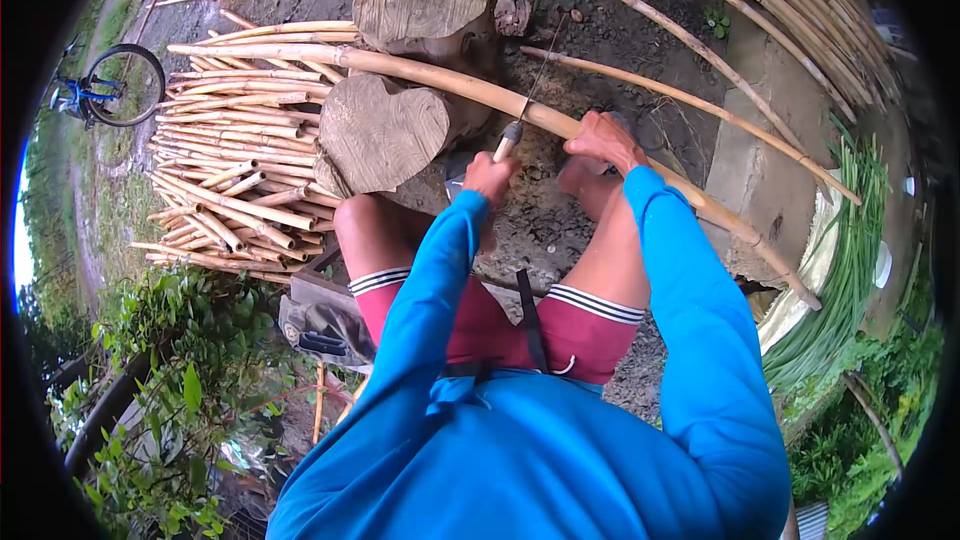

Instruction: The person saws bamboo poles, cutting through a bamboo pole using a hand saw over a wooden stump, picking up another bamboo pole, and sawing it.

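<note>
A long bamboo pole point(450, 80) runs from the upper left to the lower right, passing over the gap between two wooden stumps. My left hand point(488, 178) is closed round the pale handle of a thin-bladed tool point(510, 134). The tool's narrow dark blade crosses the pole and points up and away. To the right of the blade, my right hand point(604, 140) grips the pole from above, with its fingers wrapped over it. The heart-shaped near stump point(382, 135) is below the pole, and the far stump point(425, 0) is above it.
Cut bamboo pieces point(230, 140) are piled at the left, near a bicycle wheel point(125, 85). Long poles point(780, 0) curve across the upper right beside a concrete slab point(755, 140). Green strips point(850, 250) lie at the right. Leafy plants point(180, 370) grow at the lower left.
</note>
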`<state>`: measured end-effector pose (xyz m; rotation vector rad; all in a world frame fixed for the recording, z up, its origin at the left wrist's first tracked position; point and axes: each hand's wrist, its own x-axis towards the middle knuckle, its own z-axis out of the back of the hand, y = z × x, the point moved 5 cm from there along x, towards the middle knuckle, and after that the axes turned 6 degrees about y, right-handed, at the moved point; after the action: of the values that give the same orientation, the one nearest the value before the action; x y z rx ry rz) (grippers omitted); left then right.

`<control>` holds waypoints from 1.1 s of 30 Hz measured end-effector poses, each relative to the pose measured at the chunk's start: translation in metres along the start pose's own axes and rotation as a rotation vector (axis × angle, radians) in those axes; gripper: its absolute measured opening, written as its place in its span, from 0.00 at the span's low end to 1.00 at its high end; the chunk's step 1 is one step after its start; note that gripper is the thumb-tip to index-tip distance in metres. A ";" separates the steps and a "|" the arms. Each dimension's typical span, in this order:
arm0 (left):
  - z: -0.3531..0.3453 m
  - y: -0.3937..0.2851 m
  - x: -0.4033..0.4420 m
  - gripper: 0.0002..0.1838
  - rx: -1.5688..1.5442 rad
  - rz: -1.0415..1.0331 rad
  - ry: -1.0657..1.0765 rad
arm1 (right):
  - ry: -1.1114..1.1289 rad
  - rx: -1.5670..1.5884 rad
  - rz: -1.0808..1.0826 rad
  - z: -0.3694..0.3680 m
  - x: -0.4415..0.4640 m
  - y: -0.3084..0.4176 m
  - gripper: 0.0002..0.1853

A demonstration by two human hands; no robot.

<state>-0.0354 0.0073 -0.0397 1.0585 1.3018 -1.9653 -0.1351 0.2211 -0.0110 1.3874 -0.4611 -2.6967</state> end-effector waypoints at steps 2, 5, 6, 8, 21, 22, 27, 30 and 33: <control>0.008 0.014 -0.015 0.18 0.196 -0.292 -0.040 | -0.037 -0.008 0.000 0.016 0.003 0.005 0.25; 0.025 0.088 -0.082 0.20 0.250 -0.333 -0.067 | -0.044 -0.008 0.012 0.016 0.008 0.004 0.25; 0.027 0.099 -0.100 0.20 0.155 -0.294 -0.068 | -0.044 -0.011 0.020 0.012 0.008 0.001 0.25; 0.020 0.084 -0.092 0.20 0.194 -0.282 -0.046 | -0.048 -0.021 0.004 0.009 0.011 -0.001 0.25; 0.024 0.064 -0.096 0.20 0.172 -0.145 -0.020 | -0.062 -0.018 -0.010 0.014 0.007 0.003 0.25; 0.014 0.064 -0.059 0.21 0.321 -0.344 -0.024 | -0.059 -0.028 -0.013 0.014 0.006 -0.001 0.25; 0.012 -0.006 -0.015 0.23 0.442 -0.412 -0.152 | -0.077 -0.007 -0.002 0.013 0.001 0.003 0.25; 0.020 0.081 -0.063 0.20 0.362 -0.439 -0.053 | -0.140 -0.027 0.073 0.008 0.018 -0.004 0.26; 0.023 0.099 -0.100 0.17 0.313 -0.271 -0.078 | -0.079 -0.025 0.018 0.014 0.005 0.003 0.24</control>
<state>0.0885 -0.0496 0.0008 0.9728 1.1705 -2.4506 -0.1499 0.2208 -0.0067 1.2681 -0.4415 -2.7411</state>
